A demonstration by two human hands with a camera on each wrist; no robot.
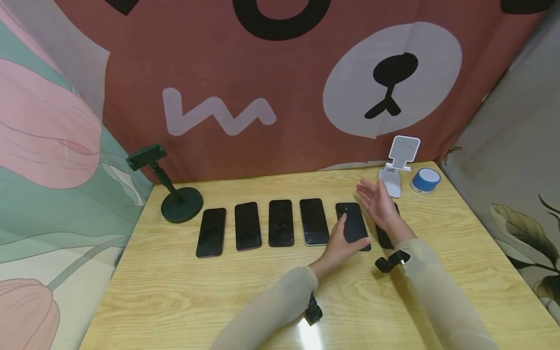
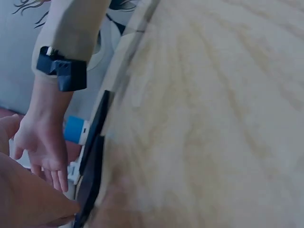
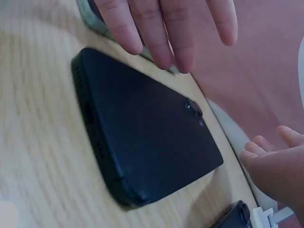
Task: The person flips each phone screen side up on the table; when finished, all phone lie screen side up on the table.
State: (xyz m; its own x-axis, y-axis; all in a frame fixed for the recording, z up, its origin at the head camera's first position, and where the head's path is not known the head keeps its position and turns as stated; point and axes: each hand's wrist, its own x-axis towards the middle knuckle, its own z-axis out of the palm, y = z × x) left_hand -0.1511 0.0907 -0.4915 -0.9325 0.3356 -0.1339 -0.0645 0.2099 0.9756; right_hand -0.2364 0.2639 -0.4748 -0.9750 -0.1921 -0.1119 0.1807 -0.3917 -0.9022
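My left hand (image 1: 343,243) reaches over a black smartphone (image 1: 356,224) that lies back up, its camera lens showing. The thumb and fingers are spread; straight fingertips (image 3: 173,52) hang above that phone's far side in the right wrist view. My right hand (image 1: 379,206) is raised with its fingers extended and holds nothing. Beneath it lies another dark phone (image 1: 385,238), partly hidden by the hand and wrist. To the left, several more dark phones are lined up in a row, among them a silver-edged phone (image 1: 314,221) beside the left hand.
A dark green phone stand (image 1: 183,204) stands at the back left of the wooden table (image 1: 175,296). At the back right are a white folding stand (image 1: 391,180) and a blue round speaker-like object (image 1: 426,180). A printed curtain (image 1: 218,63) hangs behind the table.
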